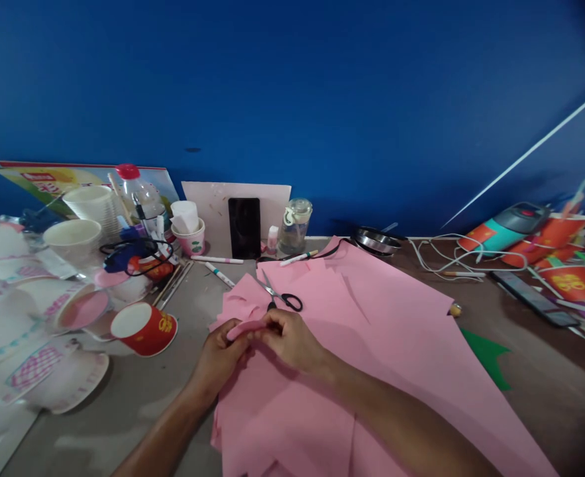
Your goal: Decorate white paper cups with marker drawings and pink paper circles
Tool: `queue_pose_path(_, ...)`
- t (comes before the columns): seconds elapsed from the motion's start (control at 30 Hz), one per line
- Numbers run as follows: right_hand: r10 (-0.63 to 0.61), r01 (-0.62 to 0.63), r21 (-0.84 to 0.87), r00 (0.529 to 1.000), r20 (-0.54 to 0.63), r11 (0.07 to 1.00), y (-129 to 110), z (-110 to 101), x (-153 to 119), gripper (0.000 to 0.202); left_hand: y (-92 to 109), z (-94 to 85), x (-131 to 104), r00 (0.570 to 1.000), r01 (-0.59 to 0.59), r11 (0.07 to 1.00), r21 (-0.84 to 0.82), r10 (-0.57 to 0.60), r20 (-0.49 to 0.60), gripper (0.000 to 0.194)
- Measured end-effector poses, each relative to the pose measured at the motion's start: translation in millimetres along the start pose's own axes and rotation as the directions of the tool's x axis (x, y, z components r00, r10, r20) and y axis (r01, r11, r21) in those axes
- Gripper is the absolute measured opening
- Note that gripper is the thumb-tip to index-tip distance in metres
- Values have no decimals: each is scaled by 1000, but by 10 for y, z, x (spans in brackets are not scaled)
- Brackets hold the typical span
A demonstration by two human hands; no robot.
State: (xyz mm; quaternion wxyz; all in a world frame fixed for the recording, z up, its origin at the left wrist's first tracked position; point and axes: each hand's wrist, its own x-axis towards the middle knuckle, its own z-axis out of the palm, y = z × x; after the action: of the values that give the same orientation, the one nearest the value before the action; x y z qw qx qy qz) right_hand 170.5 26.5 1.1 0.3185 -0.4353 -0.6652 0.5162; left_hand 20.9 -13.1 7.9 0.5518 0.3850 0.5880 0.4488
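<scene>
My left hand [222, 352] and my right hand [291, 339] meet over large pink paper sheets [386, 331]. Between them they pinch a small pink paper piece [245, 328], which looks curved or folded. The left fingers are closed round its left end, and the right thumb and fingertips grip its right end. Just beyond the hands, scissors [288, 301] with black handles lie on the pink sheets, blades pointing away to the left. Small pink scraps [240, 301] lie beside them. The undersides of both hands are hidden.
A red paper cup [146, 329] lies tipped left of my hands, near piled white bowls [68, 377]. Markers [220, 273], a black phone [245, 228] and a glass jar [296, 225] are at the back. Cables [431, 258], another phone [533, 298] and green paper [485, 358] lie right.
</scene>
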Motion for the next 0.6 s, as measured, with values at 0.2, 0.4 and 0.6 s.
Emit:
queue_pose_path(0.2,-20,21,40,999,-37,999,62,-6,24,12,-8,-16,5,999,-37,999,24,37,-29,26)
queue_pose_path(0.4,-35,39,77,998,-54,996,27,-14,27,15,-82,-42,49,996,-90,995,49,90,1,25)
queue_pose_path(0.6,-21,32,136,996,-82,990,30,9,18,12,-142,-90,65,952,-286,921,266,305,-30,13)
